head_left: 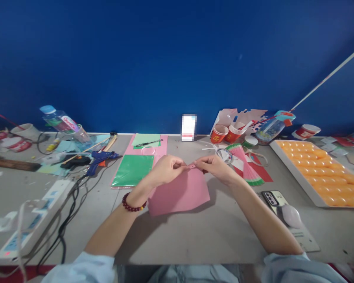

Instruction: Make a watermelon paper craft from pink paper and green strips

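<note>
A sheet of pink paper (179, 192) hangs from both my hands, tilted above the grey table. Its top edge is pinched by my left hand (169, 167), the fingers closed on it. Close beside, my right hand (214, 165) pinches the same edge, and a narrow strip of the sheet shows between the two sets of fingertips. Left of the sheet lies a green paper pack (132, 171), partly over pink paper. A pink and green pleated paper fan (246, 167) lies beyond my right hand.
A blue glue gun (100, 159), a power strip (35, 222) and loose cables lie left. Red paper cups (219, 133), a phone (279, 204) and a tray of orange tubes (318, 171) stand or lie right. A lit screen (188, 126) leans against the blue wall.
</note>
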Motion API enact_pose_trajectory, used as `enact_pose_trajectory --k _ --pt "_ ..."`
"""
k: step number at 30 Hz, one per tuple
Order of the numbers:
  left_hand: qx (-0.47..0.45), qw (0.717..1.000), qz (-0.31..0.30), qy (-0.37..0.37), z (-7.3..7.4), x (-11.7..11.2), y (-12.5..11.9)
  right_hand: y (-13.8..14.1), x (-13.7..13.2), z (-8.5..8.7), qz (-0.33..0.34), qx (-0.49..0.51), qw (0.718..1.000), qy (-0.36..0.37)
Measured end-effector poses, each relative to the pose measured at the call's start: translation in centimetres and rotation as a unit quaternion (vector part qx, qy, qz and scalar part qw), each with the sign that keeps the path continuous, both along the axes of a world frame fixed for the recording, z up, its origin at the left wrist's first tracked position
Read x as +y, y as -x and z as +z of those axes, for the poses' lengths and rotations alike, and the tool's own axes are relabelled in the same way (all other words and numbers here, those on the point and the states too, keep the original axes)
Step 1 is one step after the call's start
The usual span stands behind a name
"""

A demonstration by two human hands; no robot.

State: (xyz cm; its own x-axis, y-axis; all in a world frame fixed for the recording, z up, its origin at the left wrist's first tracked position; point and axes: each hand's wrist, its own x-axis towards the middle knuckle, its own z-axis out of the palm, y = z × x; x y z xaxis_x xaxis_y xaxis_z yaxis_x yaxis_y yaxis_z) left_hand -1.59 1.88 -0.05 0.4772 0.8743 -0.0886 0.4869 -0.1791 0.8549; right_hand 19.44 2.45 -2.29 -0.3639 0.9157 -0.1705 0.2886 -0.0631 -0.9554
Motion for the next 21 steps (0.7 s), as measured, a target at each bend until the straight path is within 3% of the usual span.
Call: enact_pose_trajectory --k 9,21 --pt "0.018 1.000 -0.009 0.015 0.02 0.40 0.18 -0.71 0.18 0.17 0.002 -0.066 0.996 -0.068" --pt "0.020 0.999 -0.004 0.029 0.06 0.75 0.55 -0.62 0.09 0.62 -0.005 -0.063 0.996 -0.062"
